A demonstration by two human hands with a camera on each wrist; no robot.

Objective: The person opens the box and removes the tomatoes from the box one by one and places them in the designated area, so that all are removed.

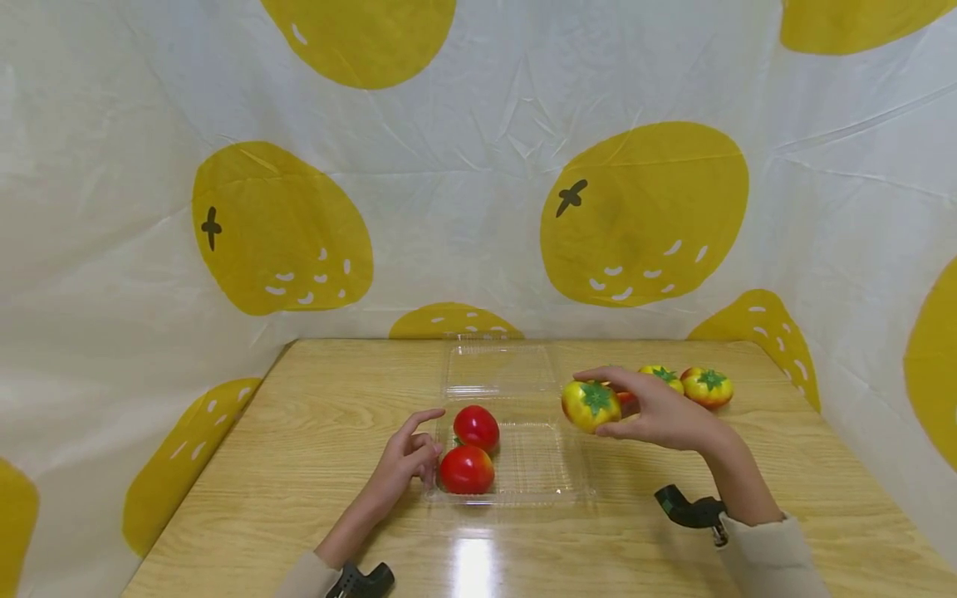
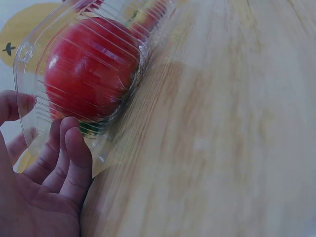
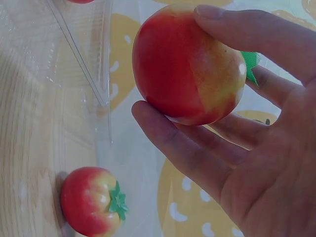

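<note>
In the head view, my left hand [image 1: 407,457] is at the left side of a clear plastic clamshell box [image 1: 538,465]. The left wrist view shows its fingers on both sides of the box's rim, holding it. Two red tomatoes [image 1: 476,428] [image 1: 467,470] lie inside the box's left half. My right hand [image 1: 658,411] grips a red-and-yellow tomato [image 1: 591,405] between thumb and fingers, raised just right of the box. Its green leafy top faces the head camera. In the right wrist view, the held tomato [image 3: 182,64] shows its smooth red side.
More tomatoes [image 1: 708,388] sit on the wooden table [image 1: 336,399] at the right, partly behind my right hand. The box's lid [image 1: 499,370] lies folded back, away from me. A white cloth with yellow fruit prints [image 1: 463,208] hangs behind the table.
</note>
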